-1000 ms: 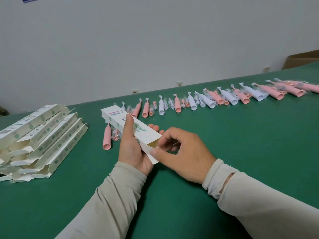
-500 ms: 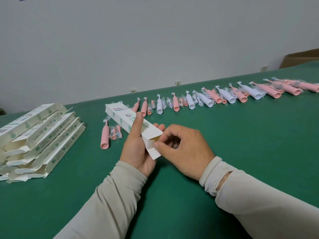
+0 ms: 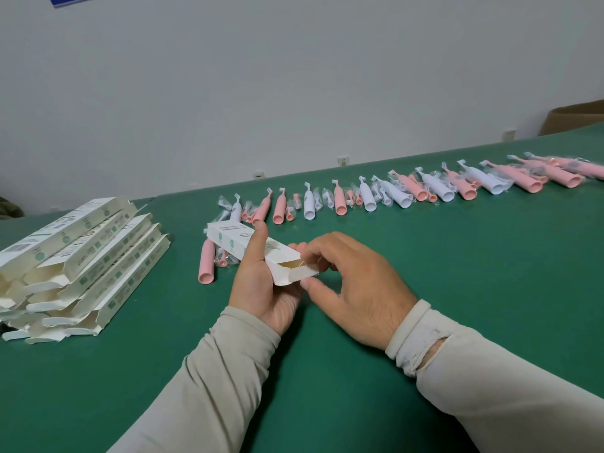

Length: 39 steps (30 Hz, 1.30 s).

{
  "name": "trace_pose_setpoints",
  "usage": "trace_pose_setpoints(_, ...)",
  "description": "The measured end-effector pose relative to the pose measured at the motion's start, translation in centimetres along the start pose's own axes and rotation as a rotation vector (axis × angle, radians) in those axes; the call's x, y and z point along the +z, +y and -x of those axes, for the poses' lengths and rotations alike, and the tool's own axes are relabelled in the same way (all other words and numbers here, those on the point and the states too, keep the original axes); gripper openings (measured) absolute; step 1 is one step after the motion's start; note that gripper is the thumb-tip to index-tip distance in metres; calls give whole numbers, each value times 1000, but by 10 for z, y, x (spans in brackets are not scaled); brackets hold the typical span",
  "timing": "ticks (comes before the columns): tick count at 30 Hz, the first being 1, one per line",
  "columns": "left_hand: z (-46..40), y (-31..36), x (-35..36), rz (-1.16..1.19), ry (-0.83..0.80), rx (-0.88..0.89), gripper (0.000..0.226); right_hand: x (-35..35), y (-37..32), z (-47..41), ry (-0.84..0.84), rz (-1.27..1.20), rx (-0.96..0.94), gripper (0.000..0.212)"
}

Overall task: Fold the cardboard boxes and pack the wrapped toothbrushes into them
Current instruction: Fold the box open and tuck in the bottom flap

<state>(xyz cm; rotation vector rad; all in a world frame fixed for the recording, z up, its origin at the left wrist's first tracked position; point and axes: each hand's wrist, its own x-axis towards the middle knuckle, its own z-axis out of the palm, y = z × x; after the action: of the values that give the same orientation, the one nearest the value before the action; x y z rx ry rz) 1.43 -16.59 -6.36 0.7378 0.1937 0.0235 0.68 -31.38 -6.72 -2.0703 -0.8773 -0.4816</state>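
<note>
Left hand [image 3: 261,289]: wrapped around a long white cardboard box [image 3: 251,246] from below, palm under its near half, thumb laid straight along the top face, fingertips showing past the far edge. Box lifted off the green table [image 3: 425,273], angled away and to the left, near end unsealed with the hollow inside visible.

Right hand [image 3: 353,289]: fingers curled at that open end, thumb under the end flap [image 3: 302,274] and curled fingers above it; flap bent outward, not tucked in. Whether the fingers truly clamp the flap or only touch it: hard to tell, though thumb and flap edge meet.

Just left of the grip, partly hidden behind the box: 1 pink wrapped toothbrush [image 3: 206,266] flat on the table with small wrapped pieces beside it. Beyond the grip, a long row of wrapped toothbrushes [image 3: 408,194], pink and white, running off to the right. Well to the left, a stack of cardboard boxes [image 3: 81,259], ends open.
</note>
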Motion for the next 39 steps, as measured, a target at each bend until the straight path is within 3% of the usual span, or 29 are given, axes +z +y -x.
trace_pose_setpoints(4, 1, 0, 2, 24, 40, 6, 74, 1, 2, 0, -4, -49, -4, 6)
trace_pose_setpoints(11, 3, -2, 6, -23, 9, 1, 60, 1, 4, 0, 16, -25, 3, 8)
trace_pose_setpoints(16, 4, -4, 6, -37, -58, -25, 82, -1, 3, 0, 46, 15, -12, 1)
trace_pose_setpoints(23, 2, -6, 3, -101, -160, -20, 83, -8, 8, -2, 76, 47, 44, 19)
trace_pose_setpoints(29, 4, -6, 2, -168, -102, -34, 80, -5, 15, -2, 60, -12, 112, 30)
trace_pose_setpoints(32, 8, 1, 1, -477, -54, 87, 53, -4, 23, -6, 148, -191, 219, 29)
trace_pose_setpoints(36, 11, 9, -7, -1373, 55, 500, 19, -13, 43, -15, 366, -379, 397, 16)
trace_pose_setpoints(39, 10, 11, -12, -1581, -14, 525, 18, -26, 54, -18, 487, -444, 507, 16)
